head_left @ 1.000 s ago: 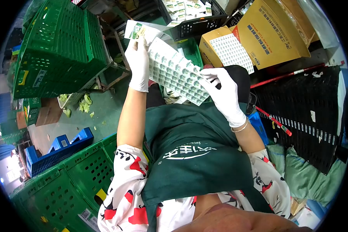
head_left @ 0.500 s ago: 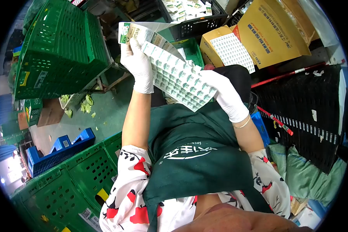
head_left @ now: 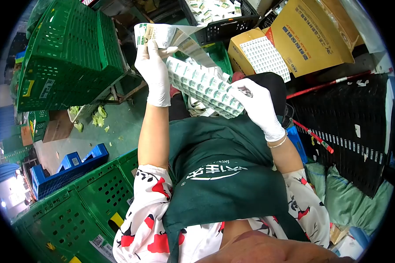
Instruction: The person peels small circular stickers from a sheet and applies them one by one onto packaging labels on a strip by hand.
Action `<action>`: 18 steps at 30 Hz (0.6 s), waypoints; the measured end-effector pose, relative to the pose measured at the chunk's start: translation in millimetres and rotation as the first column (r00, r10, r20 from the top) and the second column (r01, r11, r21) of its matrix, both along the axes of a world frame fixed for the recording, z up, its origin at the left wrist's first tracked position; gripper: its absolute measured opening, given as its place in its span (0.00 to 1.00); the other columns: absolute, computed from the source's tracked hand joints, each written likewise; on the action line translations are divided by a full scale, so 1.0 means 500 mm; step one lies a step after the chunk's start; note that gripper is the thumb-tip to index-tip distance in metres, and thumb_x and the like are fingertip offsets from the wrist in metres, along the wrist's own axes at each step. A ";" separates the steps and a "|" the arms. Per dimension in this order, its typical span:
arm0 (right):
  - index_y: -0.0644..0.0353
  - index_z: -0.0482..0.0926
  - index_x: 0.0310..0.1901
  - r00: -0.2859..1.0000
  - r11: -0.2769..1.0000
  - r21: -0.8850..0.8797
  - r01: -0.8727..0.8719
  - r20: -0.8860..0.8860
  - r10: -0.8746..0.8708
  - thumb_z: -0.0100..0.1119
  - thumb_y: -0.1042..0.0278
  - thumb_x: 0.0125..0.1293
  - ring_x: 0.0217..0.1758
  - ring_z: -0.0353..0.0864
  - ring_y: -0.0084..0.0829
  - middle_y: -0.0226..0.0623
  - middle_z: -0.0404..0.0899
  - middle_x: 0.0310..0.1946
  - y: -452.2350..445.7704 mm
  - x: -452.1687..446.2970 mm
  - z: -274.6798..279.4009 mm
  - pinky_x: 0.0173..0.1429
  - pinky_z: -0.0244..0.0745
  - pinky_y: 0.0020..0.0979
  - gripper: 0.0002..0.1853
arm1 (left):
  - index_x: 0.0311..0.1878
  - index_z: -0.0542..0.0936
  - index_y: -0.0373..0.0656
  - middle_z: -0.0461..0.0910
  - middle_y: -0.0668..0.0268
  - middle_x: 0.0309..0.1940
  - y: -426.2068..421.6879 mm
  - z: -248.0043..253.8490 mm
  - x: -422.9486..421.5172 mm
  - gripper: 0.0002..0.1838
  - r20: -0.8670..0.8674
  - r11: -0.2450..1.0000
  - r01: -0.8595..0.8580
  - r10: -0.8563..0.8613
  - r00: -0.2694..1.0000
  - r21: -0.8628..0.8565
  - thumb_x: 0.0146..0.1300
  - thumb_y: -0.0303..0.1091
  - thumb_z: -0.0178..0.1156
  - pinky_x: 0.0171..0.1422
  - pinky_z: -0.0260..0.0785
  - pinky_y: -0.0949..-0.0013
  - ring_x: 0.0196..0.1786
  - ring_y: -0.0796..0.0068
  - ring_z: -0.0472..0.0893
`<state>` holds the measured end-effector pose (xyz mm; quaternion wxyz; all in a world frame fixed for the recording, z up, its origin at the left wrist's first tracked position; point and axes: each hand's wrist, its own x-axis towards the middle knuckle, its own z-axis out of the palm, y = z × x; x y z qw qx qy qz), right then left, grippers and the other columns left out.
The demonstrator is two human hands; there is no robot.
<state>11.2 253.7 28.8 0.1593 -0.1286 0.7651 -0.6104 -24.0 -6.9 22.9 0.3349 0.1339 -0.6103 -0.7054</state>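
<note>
My left hand (head_left: 153, 72), in a white glove, is closed on a strip of printed labels (head_left: 162, 34), pinched between thumb and fingers. The strip curls away to the right and down. My right hand (head_left: 260, 105), also gloved, has its fingers bent at the right end of a sheet of small green-and-white stickers (head_left: 204, 85). That sheet is tilted and bowed above my lap, its left end beside my left hand. Whether my left fingers also touch the sheet, I cannot tell. Partly hidden under the sheet are more pale printed pieces.
A cardboard box (head_left: 309, 37) with another sticker sheet (head_left: 264, 56) stands ahead right. Beyond my hands is a black crate (head_left: 228, 28) of printed packets. Green crates (head_left: 66, 57) are stacked at left; black crates (head_left: 338, 127) stand at right, by a red pole (head_left: 314, 136).
The sticker sheet has tilted and bowed, so its face looks narrower. My right hand has shifted slightly right and down, fingers more bent. A left finger now sticks out sideways.
</note>
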 end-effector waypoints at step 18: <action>0.66 0.81 0.46 0.987 0.967 -0.196 0.160 0.028 -0.158 0.67 0.76 0.64 0.40 0.79 0.16 0.31 0.84 0.37 -0.007 -0.004 -0.001 0.47 0.76 0.21 0.09 | 0.55 0.79 0.31 0.84 0.63 0.43 0.032 -0.034 -0.006 0.12 -0.116 0.935 -0.268 0.247 0.962 -0.231 0.75 0.28 0.53 0.47 0.73 0.75 0.41 0.81 0.80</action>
